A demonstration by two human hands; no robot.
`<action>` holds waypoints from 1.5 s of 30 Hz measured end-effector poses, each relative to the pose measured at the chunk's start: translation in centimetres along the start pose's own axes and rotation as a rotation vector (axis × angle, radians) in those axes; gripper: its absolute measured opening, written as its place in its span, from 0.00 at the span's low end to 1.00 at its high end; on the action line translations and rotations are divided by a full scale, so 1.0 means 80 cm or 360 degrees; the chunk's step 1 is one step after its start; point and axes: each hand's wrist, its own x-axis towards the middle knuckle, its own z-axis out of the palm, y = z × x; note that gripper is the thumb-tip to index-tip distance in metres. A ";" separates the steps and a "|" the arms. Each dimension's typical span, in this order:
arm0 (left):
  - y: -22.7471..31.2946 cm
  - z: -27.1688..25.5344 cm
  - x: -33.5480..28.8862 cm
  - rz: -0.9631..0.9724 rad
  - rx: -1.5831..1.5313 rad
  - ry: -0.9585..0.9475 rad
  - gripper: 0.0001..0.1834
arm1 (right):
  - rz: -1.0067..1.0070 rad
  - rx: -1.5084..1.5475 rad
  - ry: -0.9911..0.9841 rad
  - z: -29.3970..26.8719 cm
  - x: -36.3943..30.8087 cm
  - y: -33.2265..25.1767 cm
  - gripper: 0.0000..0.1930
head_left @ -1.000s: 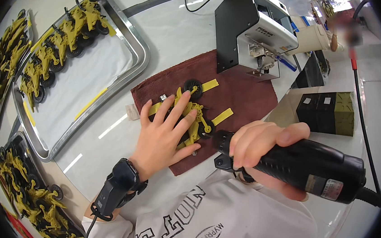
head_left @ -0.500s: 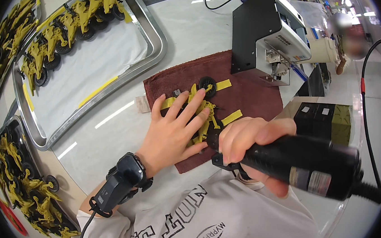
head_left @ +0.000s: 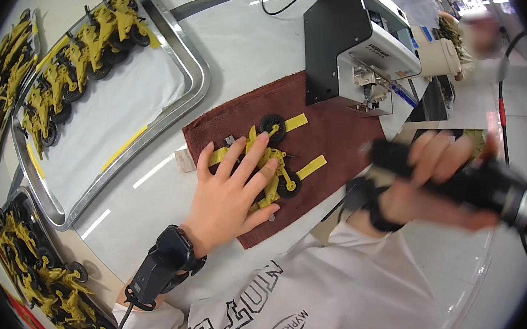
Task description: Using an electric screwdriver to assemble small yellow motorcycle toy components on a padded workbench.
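Observation:
My left hand [head_left: 226,199] lies with spread fingers over a yellow model motorcycle [head_left: 280,158] with two black wheels, pressing on it. The model rests on a brown-red cloth [head_left: 342,135], and my palm and fingers hide part of it. Yellow strips stick out beside its wheels. Off to the right, my right hand [head_left: 436,171] grips a black corded electric screwdriver [head_left: 508,199], held above the table's right side, away from the model. Motion smears this hand and the tool; the driver's tip cannot be made out.
A black-and-white screw feeder [head_left: 363,46] stands at the cloth's far right. At upper left, a metal tray [head_left: 202,76] holds a row of yellow models. A second tray [head_left: 54,277] of models lies at lower left. Another person [head_left: 481,36] is at far right.
My right hand has drawn the electric screwdriver away from the model, to the right. The model's near wheel now shows. My left hand stays on the model; the whole view has shifted slightly.

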 end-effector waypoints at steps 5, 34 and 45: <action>-0.002 0.002 0.004 0.0013 -0.0015 -0.0026 0.31 | -0.0138 -0.0918 0.0520 -0.062 0.075 0.039 0.46; -0.001 0.001 0.002 -0.0005 0.0023 0.0002 0.34 | 0.0451 -0.0159 0.0224 -0.021 -0.034 0.030 0.41; -0.001 0.001 -0.004 -0.0002 0.0003 0.0046 0.33 | 0.0162 -0.0371 0.0359 -0.026 -0.034 0.032 0.49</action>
